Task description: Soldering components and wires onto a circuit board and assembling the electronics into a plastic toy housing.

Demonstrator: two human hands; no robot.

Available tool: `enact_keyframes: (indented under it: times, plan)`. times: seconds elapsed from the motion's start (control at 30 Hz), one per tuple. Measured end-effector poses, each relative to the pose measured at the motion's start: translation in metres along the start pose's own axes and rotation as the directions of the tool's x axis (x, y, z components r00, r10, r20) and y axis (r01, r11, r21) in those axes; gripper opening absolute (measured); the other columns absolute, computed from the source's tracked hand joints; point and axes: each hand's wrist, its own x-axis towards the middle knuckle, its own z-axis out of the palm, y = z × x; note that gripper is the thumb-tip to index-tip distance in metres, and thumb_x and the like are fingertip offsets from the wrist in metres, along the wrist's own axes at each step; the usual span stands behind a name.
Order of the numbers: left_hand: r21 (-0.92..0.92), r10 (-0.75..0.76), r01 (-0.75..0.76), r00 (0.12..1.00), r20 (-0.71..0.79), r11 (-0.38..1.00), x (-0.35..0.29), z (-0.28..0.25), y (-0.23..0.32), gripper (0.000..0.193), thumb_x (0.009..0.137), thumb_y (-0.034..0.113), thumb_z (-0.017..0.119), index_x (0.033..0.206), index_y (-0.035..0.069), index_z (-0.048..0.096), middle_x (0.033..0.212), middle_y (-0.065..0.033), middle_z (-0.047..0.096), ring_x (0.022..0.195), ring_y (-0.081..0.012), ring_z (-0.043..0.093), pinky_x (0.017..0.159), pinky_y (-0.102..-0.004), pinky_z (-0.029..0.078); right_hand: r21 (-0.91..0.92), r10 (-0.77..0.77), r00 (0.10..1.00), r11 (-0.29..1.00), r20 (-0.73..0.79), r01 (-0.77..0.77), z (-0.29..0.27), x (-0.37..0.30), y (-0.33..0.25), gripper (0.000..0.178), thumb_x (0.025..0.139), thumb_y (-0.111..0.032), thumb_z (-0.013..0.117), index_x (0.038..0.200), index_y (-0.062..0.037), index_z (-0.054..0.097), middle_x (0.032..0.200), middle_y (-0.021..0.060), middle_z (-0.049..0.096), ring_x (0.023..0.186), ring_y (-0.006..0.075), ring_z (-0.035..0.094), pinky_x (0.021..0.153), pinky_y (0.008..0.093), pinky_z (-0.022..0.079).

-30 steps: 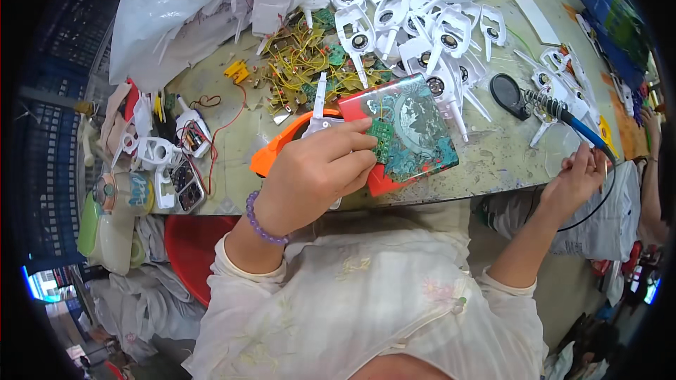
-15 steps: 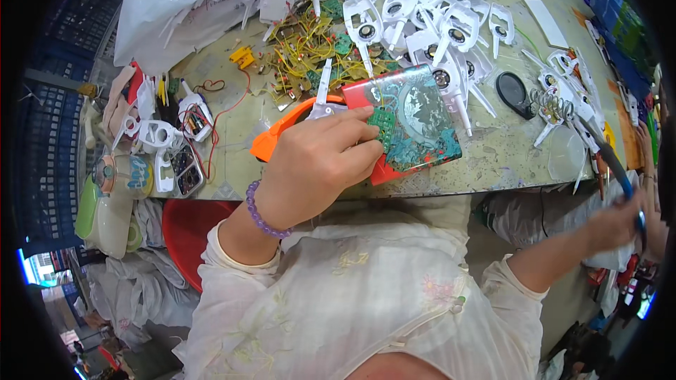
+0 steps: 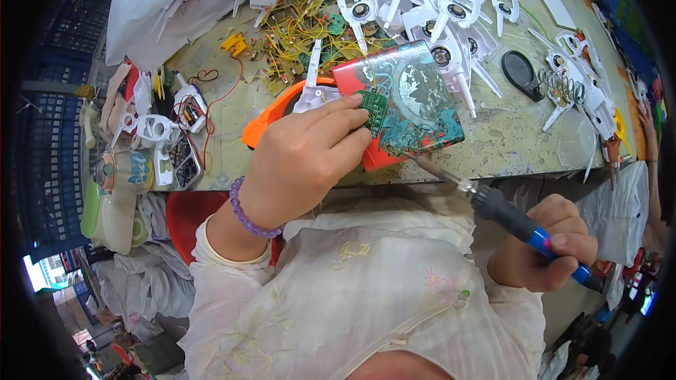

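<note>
My left hand (image 3: 310, 148), a purple bead bracelet at its wrist, is closed on a small green circuit board (image 3: 374, 111). The board lies against a red box with a dark teal pattern (image 3: 422, 109) at the table's front edge. In my right hand (image 3: 549, 246) is a soldering iron (image 3: 507, 214) with a black and blue handle. Its tip points left and reaches the near edge of the box; whether it touches cannot be made out. Behind my left hand sits an orange piece (image 3: 264, 125) with a white plastic housing part (image 3: 313, 91).
Circuit boards with yellow wires (image 3: 303, 35) are heaped behind the box. White plastic housings with small round speakers (image 3: 458, 10) pile up at the back. Right stand a black ring (image 3: 520, 74) and a coiled metal spring (image 3: 560, 88). A clear plastic bag (image 3: 158, 7) is back left.
My right hand has come in from the far right with the soldering iron, whose tip is now near the box. My left hand still holds the circuit board, shifted slightly left.
</note>
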Motion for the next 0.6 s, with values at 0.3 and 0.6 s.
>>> enact_keyframes:
  times: [0.3,0.6]
  plan:
    - [-0.005,0.046,-0.046,0.999,-0.017,0.999,-0.003,0.001,-0.002,0.021,0.065,0.003,0.071,0.085,0.002,0.063,0.093,-0.0115,0.066,0.094,-0.0277,0.067,0.071,-0.0338,0.056,-0.011,-0.029,0.997,0.999,0.066,0.030,0.016,0.002,0.009,0.029,0.091,-0.029,0.056,0.085,-0.0021,0.051,0.061,0.0016,0.048,0.044,0.0128,0.042,0.037,0.0267,0.029]
    - [-0.027,0.065,-0.067,0.996,-0.052,0.997,-0.006,0.004,-0.005,0.020,0.066,0.003,0.070,0.085,0.002,0.064,0.093,-0.0117,0.067,0.092,-0.0275,0.068,0.070,-0.0337,0.057,-0.032,-0.180,0.934,0.979,0.308,0.199,0.020,0.003,0.010,0.030,0.094,-0.033,0.050,0.087,-0.0037,0.048,0.060,0.0023,0.046,0.046,0.0138,0.040,0.041,0.0282,0.029]
